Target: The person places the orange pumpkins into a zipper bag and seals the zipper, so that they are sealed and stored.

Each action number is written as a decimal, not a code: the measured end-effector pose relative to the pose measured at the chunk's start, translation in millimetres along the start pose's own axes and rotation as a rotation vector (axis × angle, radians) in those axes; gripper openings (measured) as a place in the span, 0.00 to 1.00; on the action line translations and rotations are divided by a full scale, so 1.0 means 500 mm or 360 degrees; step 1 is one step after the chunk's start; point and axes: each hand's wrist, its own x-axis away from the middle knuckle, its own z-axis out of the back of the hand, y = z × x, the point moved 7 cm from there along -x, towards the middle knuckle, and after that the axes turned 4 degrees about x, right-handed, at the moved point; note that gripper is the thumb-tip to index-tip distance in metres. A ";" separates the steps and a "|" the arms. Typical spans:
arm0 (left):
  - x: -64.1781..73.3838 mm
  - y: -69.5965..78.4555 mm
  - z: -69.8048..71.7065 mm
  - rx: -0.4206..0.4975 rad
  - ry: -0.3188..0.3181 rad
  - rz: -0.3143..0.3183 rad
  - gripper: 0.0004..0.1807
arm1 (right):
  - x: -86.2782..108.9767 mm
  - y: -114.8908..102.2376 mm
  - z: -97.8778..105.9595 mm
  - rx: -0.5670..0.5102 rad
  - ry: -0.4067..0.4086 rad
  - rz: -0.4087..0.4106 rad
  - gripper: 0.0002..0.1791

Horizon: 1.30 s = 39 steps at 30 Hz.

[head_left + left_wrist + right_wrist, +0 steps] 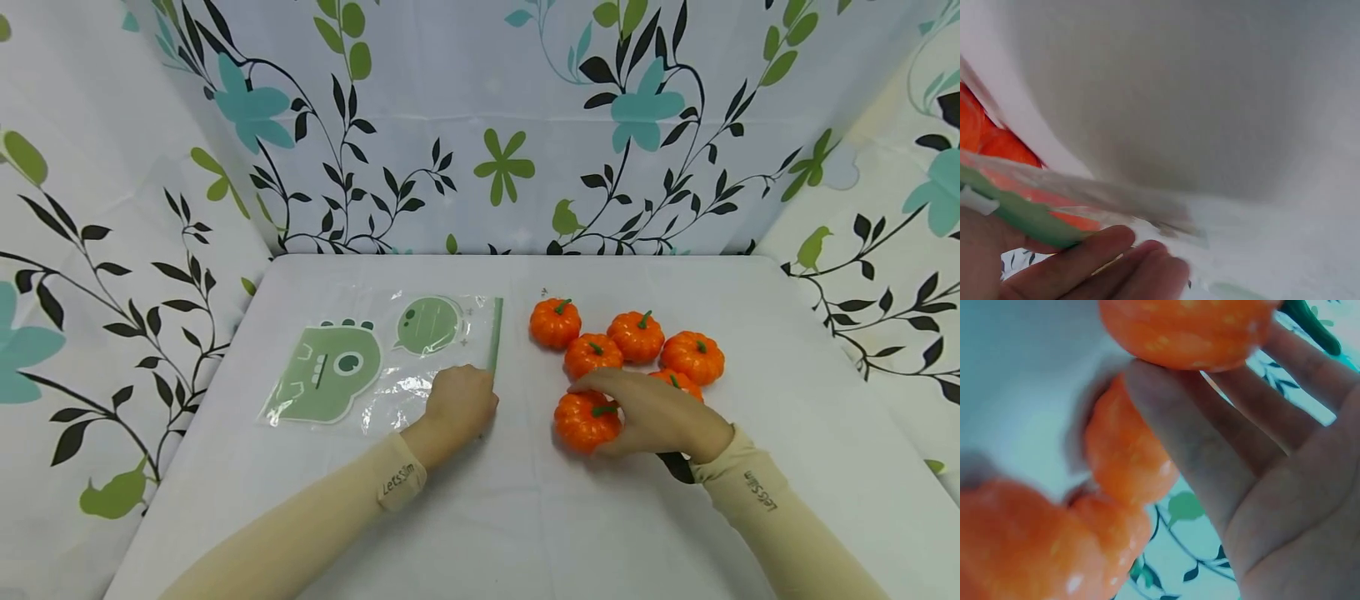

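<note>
My left hand (459, 406) grips the open end of a clear plastic zip bag (393, 404), at its green strip (497, 329). The bag lies flat, printed with a green cartoon dinosaur (333, 375) and a green speech bubble (429, 325). In the left wrist view the green strip (1035, 219) runs between thumb and fingers, with a white slider (977, 201) by the thumb. My right hand (663, 410) holds a small orange toy pumpkin (581, 423) between thumb and fingers. That pumpkin (1188, 334) sits at the fingertips in the right wrist view.
Several more orange pumpkins (636, 336) with green stems cluster just beyond my right hand, one partly hidden behind it. A white-covered table (517, 517) carries everything. Leaf-patterned curtains (420, 83) hang at the back and both sides.
</note>
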 end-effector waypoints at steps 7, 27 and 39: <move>0.009 -0.014 0.050 -0.0091 0.0294 -0.0074 0.24 | -0.041 -0.031 0.029 -0.0172 0.0207 -0.0010 0.42; 0.059 -0.040 0.120 0.0008 0.0877 -0.0144 0.12 | -0.172 -0.101 0.000 -0.0456 0.0392 -0.0257 0.46; 0.085 -0.017 0.103 0.0015 0.1015 -0.0308 0.12 | -0.202 -0.108 -0.053 -0.0480 0.0303 -0.0185 0.44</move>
